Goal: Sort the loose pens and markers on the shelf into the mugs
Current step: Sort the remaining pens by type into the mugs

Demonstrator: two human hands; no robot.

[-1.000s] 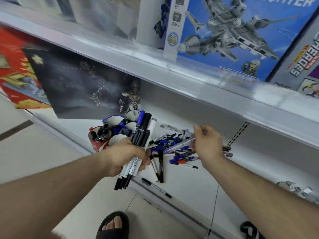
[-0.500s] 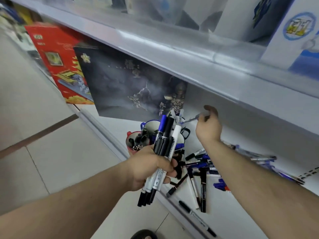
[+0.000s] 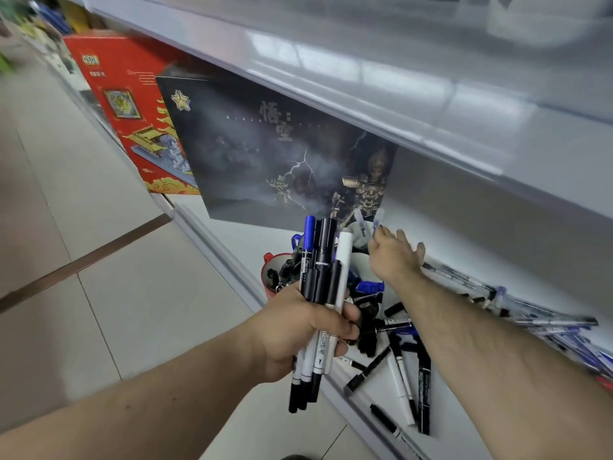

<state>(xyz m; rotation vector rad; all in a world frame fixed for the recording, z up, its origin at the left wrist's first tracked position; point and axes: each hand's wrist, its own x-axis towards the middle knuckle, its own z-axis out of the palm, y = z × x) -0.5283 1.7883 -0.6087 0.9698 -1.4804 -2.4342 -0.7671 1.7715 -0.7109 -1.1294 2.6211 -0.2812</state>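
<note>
My left hand [image 3: 308, 330] grips a bundle of markers [image 3: 323, 257], black, blue and white, held upright in front of the lower shelf [image 3: 252, 239]. Behind the bundle stand the mugs: a red mug [image 3: 269, 270] with dark items in it and a white mug [image 3: 360, 262]. My right hand [image 3: 394, 257] reaches over the mugs with fingers spread, one fingertip at the top of a clear pen [image 3: 377, 218] that stands in a mug. Loose black and white markers [image 3: 403, 363] lie on the shelf under my right forearm. Clear blue pens [image 3: 530, 313] lie further right.
A dark boxed set [image 3: 282, 154] and a red boxed set [image 3: 132, 104] stand upright at the back left of the shelf. The upper shelf [image 3: 398, 78] overhangs close above my right hand. Tiled floor [image 3: 83, 227] lies to the left.
My right hand carried a clear pen from the pile leftwards to the mugs and lowered it; its fingers have now spread. My left hand keeps the same bundle. The view has swung left.
</note>
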